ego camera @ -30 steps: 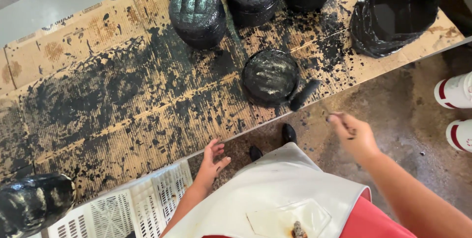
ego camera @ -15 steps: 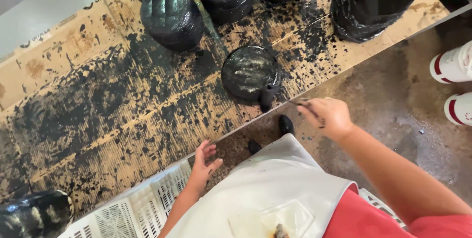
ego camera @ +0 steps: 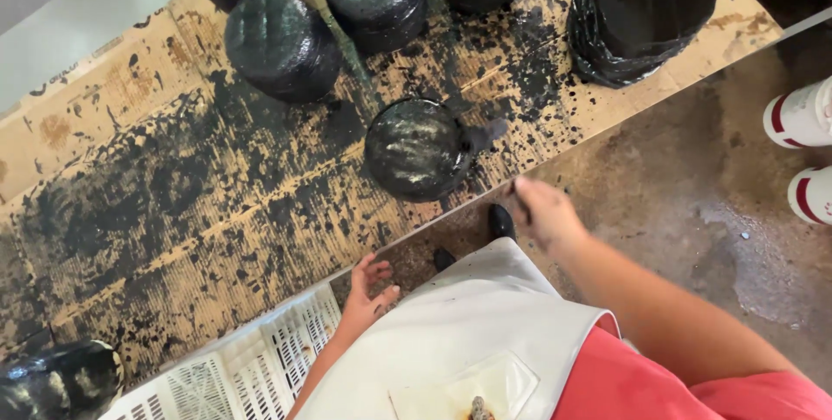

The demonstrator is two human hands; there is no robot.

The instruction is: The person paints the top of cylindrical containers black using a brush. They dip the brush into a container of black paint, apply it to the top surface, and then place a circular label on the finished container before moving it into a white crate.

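Near black wheel [ego camera: 416,148], right hand [ego camera: 542,210] seemingly gripping thin tool; left hand [ego camera: 368,286] empty

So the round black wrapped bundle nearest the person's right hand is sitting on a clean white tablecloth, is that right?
Not quite. The head view shows the round black wrapped bundle near the right hand resting on brown corrugated cardboard smeared and spattered with black, not on a clean white tablecloth.

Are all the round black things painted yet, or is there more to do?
Several black rounds stand coated at the back of the stained cardboard. The right hand holds a brush by the round near the edge, shiny and streaky. The left hand hangs empty. I can't tell if more remain.
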